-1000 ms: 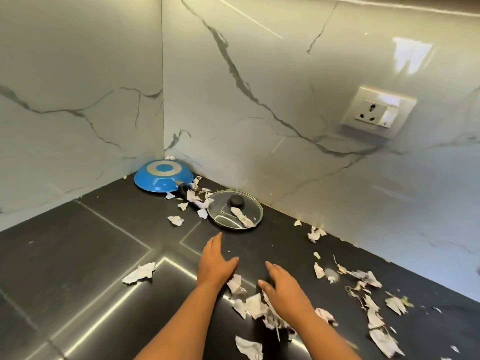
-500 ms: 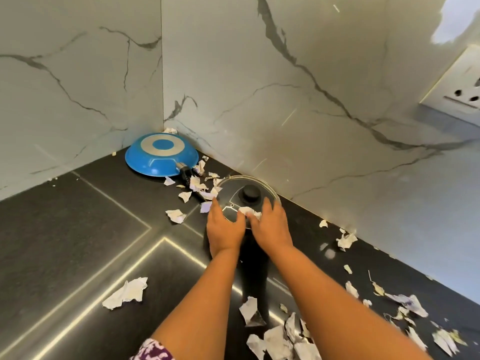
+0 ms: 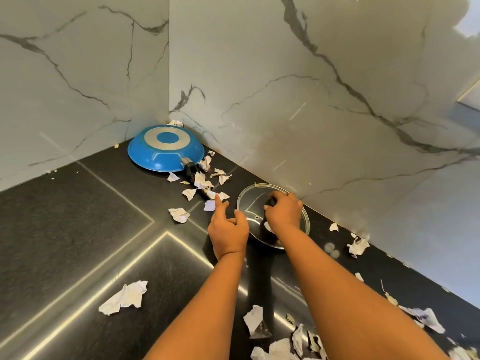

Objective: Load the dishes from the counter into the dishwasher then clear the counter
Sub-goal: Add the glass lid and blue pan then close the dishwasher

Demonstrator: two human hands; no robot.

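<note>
Head view: I see the right hand (image 3: 283, 212) curled over the black knob (image 3: 270, 202) of the glass lid (image 3: 250, 201), which lies on the dark counter (image 3: 65, 229) just beside the right marble wall (image 3: 337, 152). The left hand (image 3: 228, 231) sits loose at the lid's left rim, index finger stretched out, holding nothing. An upturned blue frying pan (image 3: 166, 150) rests in the far corner, with torn paper scraps (image 3: 124, 298) scattered around.
</note>
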